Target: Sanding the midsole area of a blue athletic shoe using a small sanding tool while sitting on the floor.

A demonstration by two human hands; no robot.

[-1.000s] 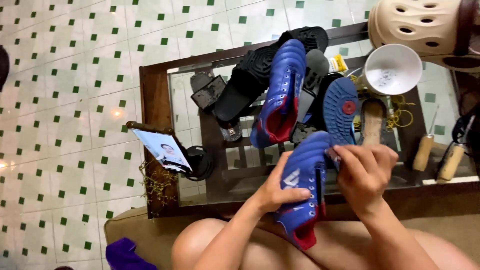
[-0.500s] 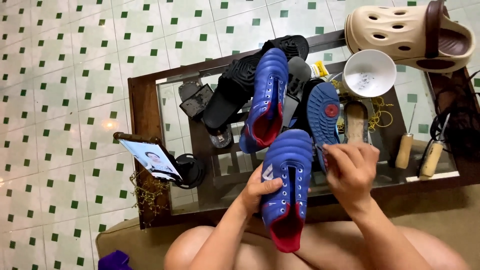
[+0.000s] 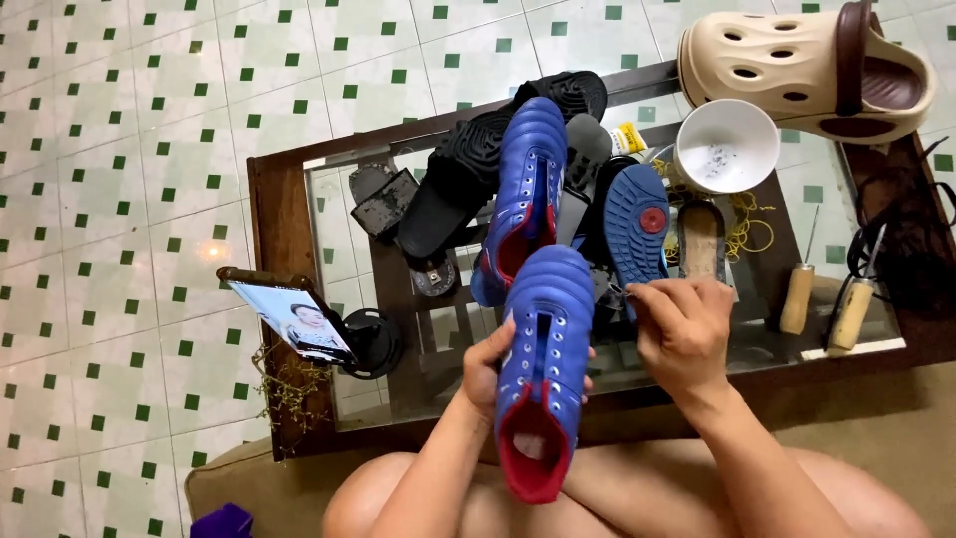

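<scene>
My left hand grips a blue shoe with a red lining, held upright over my knees with its toe pointing away from me. My right hand is closed just to the right of the shoe's toe, its fingers pinched together near a dark shoe part; what they pinch is too small to tell. A second blue shoe lies on the glass-topped wooden table beyond. A blue sole with a red disc lies beside it.
Black sandals, a white bowl, a beige clog, two wooden-handled awls and yellow thread crowd the table. A phone on a stand sits at the left corner. Green-and-white tiled floor surrounds it.
The view has shifted, so the table sits further right and lower. The held shoe has turned more upright, its red opening toward me. My right hand stays by its toe.
</scene>
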